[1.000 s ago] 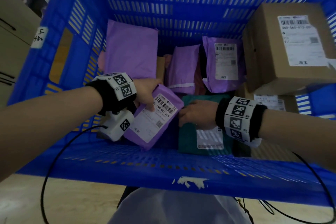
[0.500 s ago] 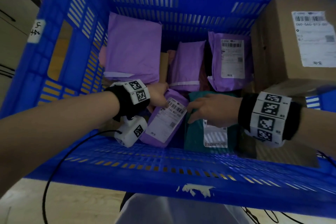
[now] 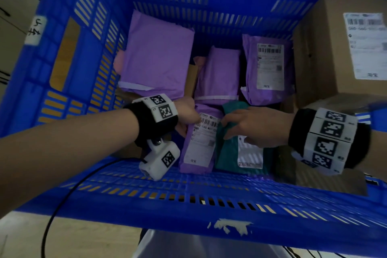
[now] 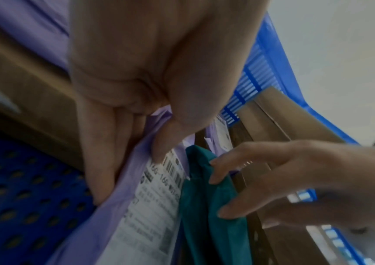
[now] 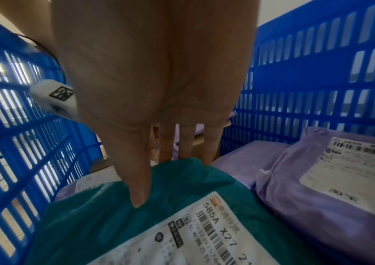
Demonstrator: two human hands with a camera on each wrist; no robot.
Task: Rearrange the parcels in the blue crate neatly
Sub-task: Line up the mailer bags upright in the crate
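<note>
Inside the blue crate (image 3: 188, 197), my left hand (image 3: 188, 111) pinches the top edge of a purple labelled parcel (image 3: 199, 144), thumb on its barcode label. That purple parcel (image 4: 150, 206) lies along the near wall, side by side with a teal parcel (image 3: 228, 153). My right hand (image 3: 251, 125) rests on the teal parcel (image 5: 104, 224) with fingers straight, thumb on top and fingertips over its far left edge. In the left wrist view the right hand (image 4: 272, 175) touches the teal parcel (image 4: 206, 215).
Three more purple parcels (image 3: 159, 58) (image 3: 217, 73) (image 3: 268, 69) lie in a row at the crate's far side. A large cardboard box (image 3: 345, 48) fills the right side, with another brown box (image 3: 326, 180) below it. The crate's slotted walls close in all round.
My left hand has swung the purple labelled parcel from a slant to lie straight beside the teal parcel. The right hand has stayed on the teal parcel.
</note>
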